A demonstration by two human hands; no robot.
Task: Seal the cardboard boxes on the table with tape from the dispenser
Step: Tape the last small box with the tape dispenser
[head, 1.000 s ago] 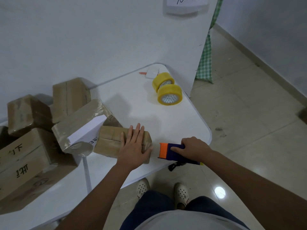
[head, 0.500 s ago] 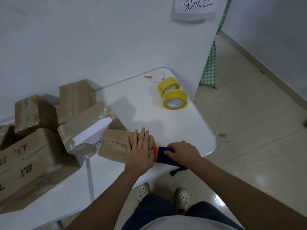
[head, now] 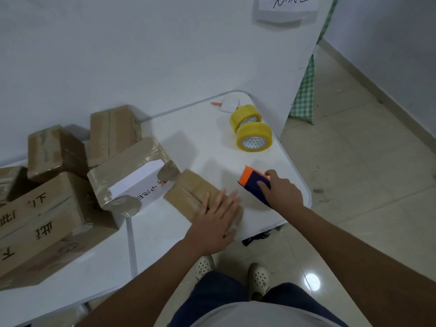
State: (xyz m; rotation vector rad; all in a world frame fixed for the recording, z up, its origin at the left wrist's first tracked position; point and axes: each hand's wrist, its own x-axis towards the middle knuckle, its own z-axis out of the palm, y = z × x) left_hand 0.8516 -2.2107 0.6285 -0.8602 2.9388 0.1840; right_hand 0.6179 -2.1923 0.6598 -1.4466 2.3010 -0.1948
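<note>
A small flat cardboard box (head: 188, 193) lies near the front edge of the white table (head: 203, 142). My left hand (head: 215, 220) rests flat on its near end, fingers spread, covering that part. My right hand (head: 282, 191) grips a tape dispenser (head: 253, 180) with a dark blue body and an orange head, held just right of the box and apart from it. Whether tape runs between dispenser and box cannot be told.
Two yellow tape rolls (head: 253, 135) lie at the table's far right corner, beside a white card (head: 230, 103). A white taped parcel (head: 134, 178) and several brown boxes (head: 42, 213) are piled on the left. The wall stands behind; tiled floor (head: 365, 185) lies right.
The dispenser was pressed against the box's right end half a second ago; now it is lifted away to the right. The box has turned, its far end swung toward the white parcel.
</note>
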